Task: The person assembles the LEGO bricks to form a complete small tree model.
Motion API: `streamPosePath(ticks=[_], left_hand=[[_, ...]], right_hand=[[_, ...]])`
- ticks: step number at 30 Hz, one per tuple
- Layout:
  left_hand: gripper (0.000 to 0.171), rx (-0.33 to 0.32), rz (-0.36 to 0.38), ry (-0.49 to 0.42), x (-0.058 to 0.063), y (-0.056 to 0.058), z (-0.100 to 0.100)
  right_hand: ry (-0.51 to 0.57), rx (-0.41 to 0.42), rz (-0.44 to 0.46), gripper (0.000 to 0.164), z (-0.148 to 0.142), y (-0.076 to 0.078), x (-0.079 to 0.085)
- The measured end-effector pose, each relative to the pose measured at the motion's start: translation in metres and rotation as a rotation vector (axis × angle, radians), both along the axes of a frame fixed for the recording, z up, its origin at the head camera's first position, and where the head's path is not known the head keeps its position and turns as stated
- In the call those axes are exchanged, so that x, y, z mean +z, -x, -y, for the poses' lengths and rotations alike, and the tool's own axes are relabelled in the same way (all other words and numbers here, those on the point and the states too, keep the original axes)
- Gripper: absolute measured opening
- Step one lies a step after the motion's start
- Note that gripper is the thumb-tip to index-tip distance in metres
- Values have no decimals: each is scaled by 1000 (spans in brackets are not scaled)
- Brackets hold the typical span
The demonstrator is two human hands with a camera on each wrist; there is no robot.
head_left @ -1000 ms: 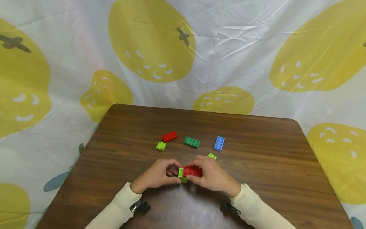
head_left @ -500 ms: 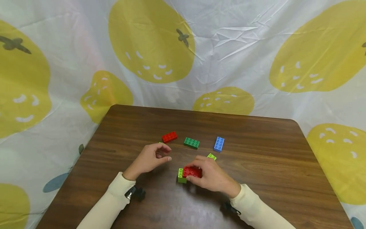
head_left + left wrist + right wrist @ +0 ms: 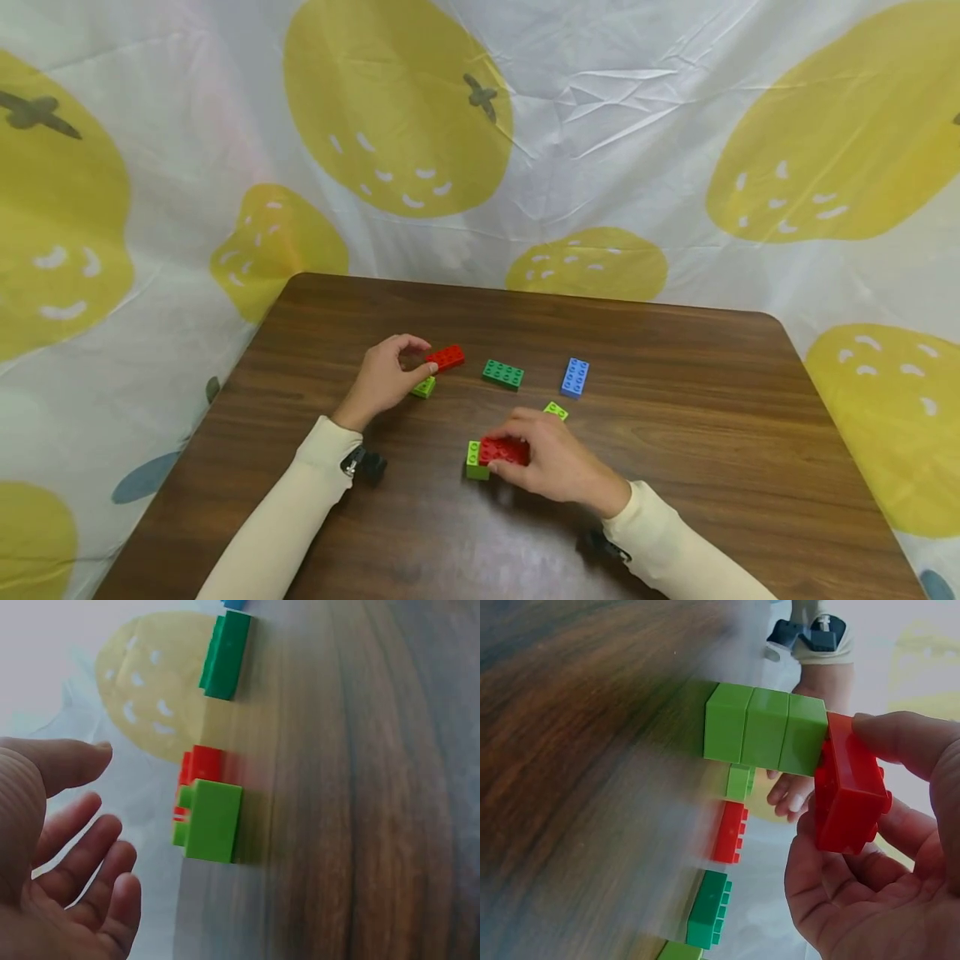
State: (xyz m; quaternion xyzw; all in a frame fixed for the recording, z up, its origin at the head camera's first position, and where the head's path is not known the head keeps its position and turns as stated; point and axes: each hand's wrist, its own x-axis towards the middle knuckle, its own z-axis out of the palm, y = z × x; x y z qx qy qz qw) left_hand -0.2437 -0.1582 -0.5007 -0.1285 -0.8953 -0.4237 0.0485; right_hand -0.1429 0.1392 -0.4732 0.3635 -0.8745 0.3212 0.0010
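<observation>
My right hand (image 3: 553, 457) grips a red toy building brick (image 3: 502, 451) between thumb and fingers. One end of that brick sits on top of a stack of lime green bricks (image 3: 765, 729), and the rest overhangs sideways. My left hand (image 3: 386, 377) hovers at the back left, fingers loosely spread, holding nothing. Below its thumb lies a loose lime green brick (image 3: 214, 823), partly hidden in the head view. Just behind that brick, near the left fingertips, lies another red brick (image 3: 448, 358). In the left wrist view a gap separates the hand from both bricks.
A dark green brick (image 3: 503, 374) lies at the middle back of the wooden table (image 3: 675, 467). To its right is a blue brick (image 3: 574, 377). Another lime green brick (image 3: 555, 410) sits behind my right hand, partly covered. A patterned cloth (image 3: 600, 150) hangs behind the table.
My left hand has left the lime green stack and moved back and left, over the loose lime green brick beside the red one. The right hand has stayed on its red brick.
</observation>
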Motion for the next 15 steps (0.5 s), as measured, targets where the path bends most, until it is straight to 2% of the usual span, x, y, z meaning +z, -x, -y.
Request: streamPosePath(ticks=[7, 15], left_hand=[[46, 50, 19, 42, -12, 18, -7], [53, 13, 91, 94, -21, 29, -16]], right_hand=[[0, -2, 20, 28, -1, 1, 2], [-3, 3, 26, 28, 0, 1, 2]])
